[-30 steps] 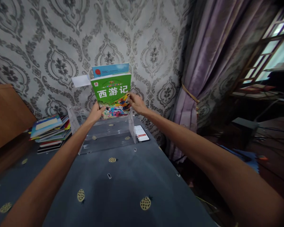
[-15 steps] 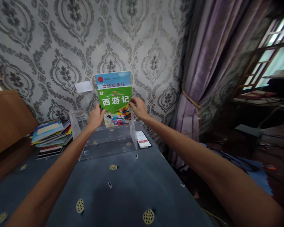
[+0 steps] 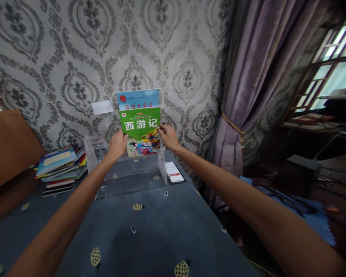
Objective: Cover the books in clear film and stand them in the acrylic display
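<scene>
A green paperback of 西游记 (Journey to the West) (image 3: pixel 139 129) stands nearly upright in a clear acrylic book rack (image 3: pixel 129 184). My left hand (image 3: pixel 117 145) grips its lower left edge, and my right hand (image 3: pixel 168 137) pinches its right edge. Directly behind it, a blue children's book (image 3: pixel 137 99) stands taller, its lower part hidden by the green cover. The rack's front compartment shows nothing standing in it.
A phone (image 3: pixel 174 172) lies right of the rack, with a stack of several books (image 3: pixel 59 167) to its left, all on a blue patterned tablecloth (image 3: pixel 150 238). A wooden cabinet (image 3: pixel 8 146) stands left. Patterned wallpaper and a purple curtain (image 3: pixel 233 84) rise behind.
The green book has sunk lower into the rack and straightened from its earlier tilt, with both hands still on it. The view has also shifted slightly upward.
</scene>
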A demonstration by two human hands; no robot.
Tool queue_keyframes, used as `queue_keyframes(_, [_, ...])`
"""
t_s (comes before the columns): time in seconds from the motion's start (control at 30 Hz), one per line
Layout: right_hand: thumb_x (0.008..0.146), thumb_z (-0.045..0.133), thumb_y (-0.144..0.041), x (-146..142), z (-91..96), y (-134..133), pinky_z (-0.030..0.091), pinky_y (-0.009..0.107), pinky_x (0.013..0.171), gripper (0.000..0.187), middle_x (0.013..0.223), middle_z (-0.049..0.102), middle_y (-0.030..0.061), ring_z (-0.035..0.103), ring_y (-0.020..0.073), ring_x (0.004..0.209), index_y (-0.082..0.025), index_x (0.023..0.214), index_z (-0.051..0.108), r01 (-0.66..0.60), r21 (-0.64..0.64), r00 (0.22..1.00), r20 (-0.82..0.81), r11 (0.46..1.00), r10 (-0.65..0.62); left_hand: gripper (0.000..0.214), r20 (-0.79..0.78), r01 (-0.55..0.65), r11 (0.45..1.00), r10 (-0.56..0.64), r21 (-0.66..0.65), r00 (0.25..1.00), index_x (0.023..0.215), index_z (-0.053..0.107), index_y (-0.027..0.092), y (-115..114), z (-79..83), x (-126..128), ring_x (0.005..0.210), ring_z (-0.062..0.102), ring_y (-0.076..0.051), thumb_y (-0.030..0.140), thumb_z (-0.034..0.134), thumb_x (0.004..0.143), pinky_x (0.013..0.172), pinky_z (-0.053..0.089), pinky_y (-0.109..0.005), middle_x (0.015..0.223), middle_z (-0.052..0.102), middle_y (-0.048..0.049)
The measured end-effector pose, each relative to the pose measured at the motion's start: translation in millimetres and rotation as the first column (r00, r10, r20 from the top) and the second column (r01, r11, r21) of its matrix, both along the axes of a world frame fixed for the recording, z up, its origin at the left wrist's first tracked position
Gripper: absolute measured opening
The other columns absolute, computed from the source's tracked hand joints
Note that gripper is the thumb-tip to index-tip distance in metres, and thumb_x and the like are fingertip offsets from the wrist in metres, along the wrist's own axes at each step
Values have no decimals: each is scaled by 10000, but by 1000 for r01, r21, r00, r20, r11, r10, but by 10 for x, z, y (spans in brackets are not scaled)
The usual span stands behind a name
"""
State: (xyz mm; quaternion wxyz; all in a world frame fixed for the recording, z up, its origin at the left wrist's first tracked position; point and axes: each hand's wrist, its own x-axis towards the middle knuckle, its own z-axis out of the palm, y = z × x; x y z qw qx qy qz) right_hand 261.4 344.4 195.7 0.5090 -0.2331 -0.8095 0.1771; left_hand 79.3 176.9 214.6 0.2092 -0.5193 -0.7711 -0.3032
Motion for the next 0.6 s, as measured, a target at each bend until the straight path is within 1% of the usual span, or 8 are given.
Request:
queue_keyframes(0.07, [905, 470, -236, 13, 0, -25, 528, 403, 906, 340, 1063, 765, 95, 696, 275, 959, -181, 1118, 729, 5, -2, 1000, 8, 1000, -5, 224, -16, 5, 1000, -5, -8, 1000, 1068, 559, 147, 12, 12, -11, 1105, 662, -311, 275, 397, 980, 937, 493, -402, 1118, 700, -189])
queue_keyframes(0.17, [910, 476, -239, 25, -22, -57, 517, 421, 943, 360, 1101, 756, 108, 687, 290, 1019, -181, 1166, 722, 19, -7, 1000, 7, 1000, -19, 247, -31, 4, 1000, -4, -23, 1000, 1065, 561, 135, 24, 35, -25, 1092, 660, -323, 275, 377, 979, 933, 492, -412, 1093, 699, -197])
queue_keyframes(0.33, [915, 465, -232, 18, -77, -83, 507, 416, 981, 389, 1153, 739, 108, 681, 273, 1051, -187, 1233, 685, 32, -14, 1000, -2, 999, -32, 306, -47, 5, 998, -8, -59, 999, 1081, 564, 123, 40, 66, -58, 1096, 658, -322, 289, 323, 992, 954, 479, -418, 1085, 696, -202])
queue_keyframes(0.43, [909, 458, -224, 12, -91, -89, 513, 417, 974, 383, 1134, 740, 114, 684, 274, 1042, -176, 1219, 679, 42, -19, 999, -4, 999, -42, 335, -52, -4, 996, -1, -90, 999, 1091, 565, 130, 44, 81, -82, 1068, 672, -316, 305, 295, 997, 951, 480, -413, 1040, 712, -186])
queue_keyframes(0.6, [902, 461, -225, 15, -97, -99, 529, 409, 947, 342, 1119, 735, 124, 692, 273, 1015, -163, 1165, 671, 45, -13, 999, -11, 999, -45, 360, -57, -32, 992, 26, -122, 998, 1106, 566, 143, 36, 101, -110, 1058, 687, -327, 334, 280, 999, 939, 482, -415, 1011, 725, -188])
